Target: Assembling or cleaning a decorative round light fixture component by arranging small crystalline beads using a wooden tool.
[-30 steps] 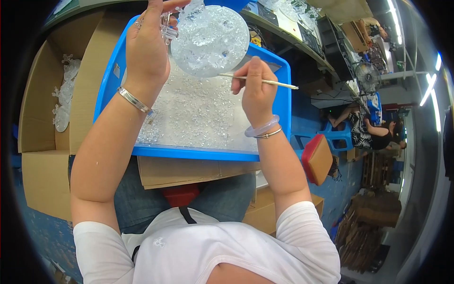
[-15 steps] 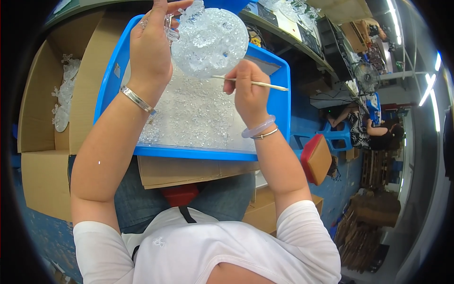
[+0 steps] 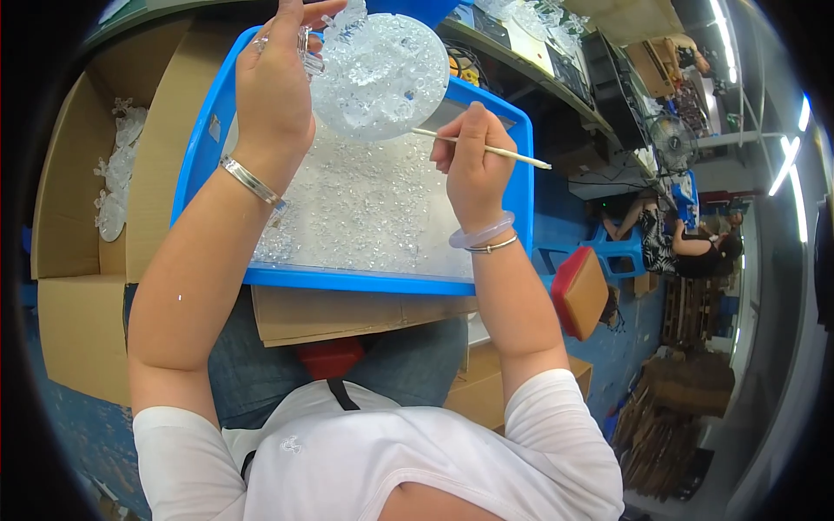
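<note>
At the top of the view, my left hand (image 3: 276,91) is closed on clear plastic at the left edge of a round clear plastic disc (image 3: 382,82). Lumps and small glittering bits cover the disc's face. Its exact join with the plastic between my fingers is hard to make out. My right hand (image 3: 476,161) pinches a thin cream-coloured stick (image 3: 521,158), whose left tip is close to the disc's lower right rim. Below both lies a blue tray (image 3: 365,280) with many small clear bits (image 3: 356,208) scattered over its pale bottom.
An open cardboard box (image 3: 82,326) with clear plastic pieces (image 3: 120,174) stands on the left. A bench with more clear parts (image 3: 543,22) runs along the upper right. Beyond the tray's right side are a red-edged stool (image 3: 580,293), a fan (image 3: 673,139) and people seated farther off.
My right hand and the stick have moved right and slightly down, drawing the tip back from under the disc toward its rim. The disc has shifted slightly left.
</note>
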The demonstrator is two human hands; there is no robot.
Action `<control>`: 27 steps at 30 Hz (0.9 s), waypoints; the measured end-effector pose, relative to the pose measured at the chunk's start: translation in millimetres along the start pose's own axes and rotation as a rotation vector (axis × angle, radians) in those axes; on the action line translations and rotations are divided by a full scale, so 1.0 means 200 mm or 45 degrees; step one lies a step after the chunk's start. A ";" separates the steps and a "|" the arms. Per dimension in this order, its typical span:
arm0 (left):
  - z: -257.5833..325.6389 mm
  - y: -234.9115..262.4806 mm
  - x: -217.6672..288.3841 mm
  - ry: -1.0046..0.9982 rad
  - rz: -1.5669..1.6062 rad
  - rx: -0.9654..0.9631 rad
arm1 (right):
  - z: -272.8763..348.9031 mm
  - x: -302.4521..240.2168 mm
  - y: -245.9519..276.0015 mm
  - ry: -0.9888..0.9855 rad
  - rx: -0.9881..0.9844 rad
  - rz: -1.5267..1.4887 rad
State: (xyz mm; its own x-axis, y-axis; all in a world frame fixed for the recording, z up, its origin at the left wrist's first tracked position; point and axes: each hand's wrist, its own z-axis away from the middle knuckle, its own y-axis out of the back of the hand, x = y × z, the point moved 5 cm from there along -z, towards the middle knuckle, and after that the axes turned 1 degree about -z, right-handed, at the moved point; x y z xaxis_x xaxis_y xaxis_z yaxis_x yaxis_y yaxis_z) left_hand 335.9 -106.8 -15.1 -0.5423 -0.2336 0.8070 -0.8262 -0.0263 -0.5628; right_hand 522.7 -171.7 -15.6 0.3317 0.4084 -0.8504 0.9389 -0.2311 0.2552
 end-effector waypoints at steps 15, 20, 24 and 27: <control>0.02 -0.01 -0.01 0.063 0.110 0.054 | 0.04 -0.03 -0.16 0.294 -0.311 0.233; -0.01 0.01 -0.01 0.034 0.034 0.089 | 0.01 -0.03 -0.05 0.172 -0.115 0.140; -0.02 0.03 -0.02 0.056 0.014 0.102 | -0.02 -0.01 0.08 0.156 0.126 0.089; -0.02 0.02 -0.02 0.093 0.075 0.091 | -0.06 0.02 0.16 0.115 0.362 0.041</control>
State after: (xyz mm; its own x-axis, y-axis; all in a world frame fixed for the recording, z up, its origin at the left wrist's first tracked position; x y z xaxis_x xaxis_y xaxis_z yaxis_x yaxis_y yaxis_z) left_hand 333.7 -101.3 -20.8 -0.6015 -0.1651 0.7817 -0.7811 -0.0841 -0.6188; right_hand 554.9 -166.5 -4.2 0.3796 0.4710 -0.7963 0.8686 -0.4777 0.1315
